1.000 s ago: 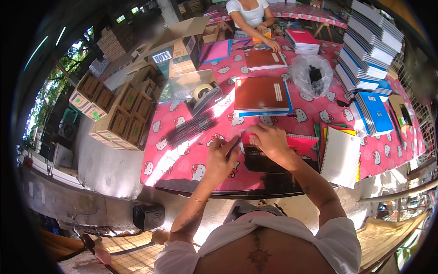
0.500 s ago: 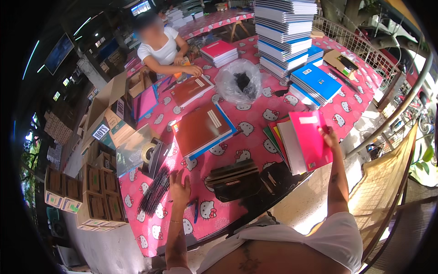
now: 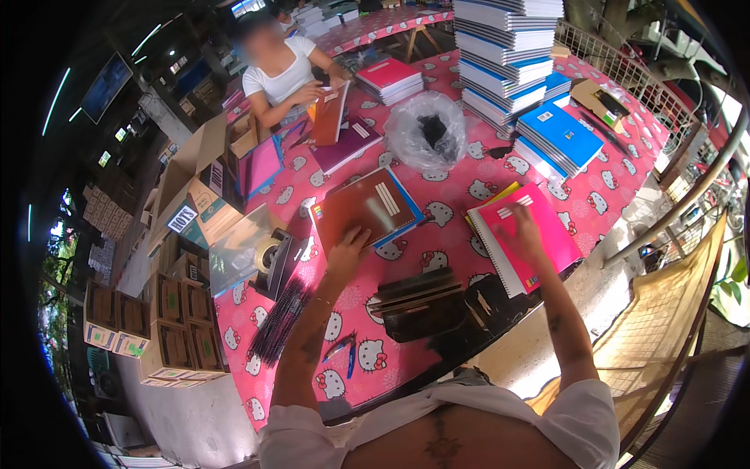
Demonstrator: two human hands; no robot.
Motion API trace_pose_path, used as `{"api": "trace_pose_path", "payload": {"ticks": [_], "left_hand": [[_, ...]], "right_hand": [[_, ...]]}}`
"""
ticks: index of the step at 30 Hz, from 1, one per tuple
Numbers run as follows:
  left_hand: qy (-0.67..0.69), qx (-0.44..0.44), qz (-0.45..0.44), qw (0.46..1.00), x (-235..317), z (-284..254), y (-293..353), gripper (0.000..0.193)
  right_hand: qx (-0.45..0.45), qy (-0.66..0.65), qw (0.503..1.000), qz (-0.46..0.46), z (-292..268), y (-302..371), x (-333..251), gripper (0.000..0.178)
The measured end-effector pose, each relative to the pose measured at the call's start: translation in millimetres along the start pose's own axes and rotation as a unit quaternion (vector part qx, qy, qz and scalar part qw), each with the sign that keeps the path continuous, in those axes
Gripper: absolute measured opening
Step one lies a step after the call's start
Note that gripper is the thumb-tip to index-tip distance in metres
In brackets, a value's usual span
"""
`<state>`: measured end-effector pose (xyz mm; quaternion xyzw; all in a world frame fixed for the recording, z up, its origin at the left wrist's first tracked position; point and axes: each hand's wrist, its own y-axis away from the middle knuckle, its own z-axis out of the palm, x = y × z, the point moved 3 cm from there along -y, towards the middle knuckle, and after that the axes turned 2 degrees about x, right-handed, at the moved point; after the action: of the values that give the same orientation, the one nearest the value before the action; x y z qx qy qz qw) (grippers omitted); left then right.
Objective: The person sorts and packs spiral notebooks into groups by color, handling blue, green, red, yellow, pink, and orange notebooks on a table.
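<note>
Near the frame's centre, the brown notebook [image 3: 344,209] is touched by the left hand [image 3: 348,256], fingers half-curled, grip unclear; right of centre, the pink notebook [image 3: 558,244] is overlapped by the right hand [image 3: 524,234], fingers parted, nothing gripped.

Brown cartons [image 3: 186,324] stand stacked at the frame's lower left, below a large cardboard box [image 3: 181,172]. A black tape dispenser [image 3: 281,267] sits left of centre, a clear plastic bag [image 3: 402,142] above centre. Yellow mesh [image 3: 625,309] stretches across the lower right; green leaves [image 3: 732,288] show near the right edge.
</note>
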<state>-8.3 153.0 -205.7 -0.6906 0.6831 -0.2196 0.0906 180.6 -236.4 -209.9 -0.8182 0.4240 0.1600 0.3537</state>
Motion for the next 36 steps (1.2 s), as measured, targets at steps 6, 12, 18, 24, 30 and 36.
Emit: {"api": "trace_pose_path", "payload": {"ticks": [6, 12, 18, 24, 30, 36], "left_hand": [[-0.068, 0.092, 0.02, 0.993, -16, 10, 6, 0.032], [0.074, 0.025, -0.052, 0.996, -10, -11, -10, 0.025], [0.003, 0.062, -0.044, 0.997, -15, -11, -5, 0.015], [-0.065, 0.117, 0.095, 0.986, 70, -168, -86, 0.007], [0.005, 0.074, 0.203, 0.976, 170, -215, -63, 0.021], [-0.019, 0.051, 0.227, 0.972, 195, -191, -30, 0.016]], "right_hand": [[-0.125, -0.197, 0.969, -0.084, 63, 30, -104, 0.051], [-0.249, -0.28, 0.927, -0.024, 65, 51, -126, 0.043], [-0.31, -0.317, 0.896, 0.036, 70, 51, -131, 0.043], [-0.022, -0.242, 0.966, -0.084, 37, 7, -123, 0.075], [-0.235, -0.521, 0.819, 0.051, 9, 15, -108, 0.03], [-0.202, -0.538, 0.813, 0.093, 28, 82, -84, 0.025]]}}
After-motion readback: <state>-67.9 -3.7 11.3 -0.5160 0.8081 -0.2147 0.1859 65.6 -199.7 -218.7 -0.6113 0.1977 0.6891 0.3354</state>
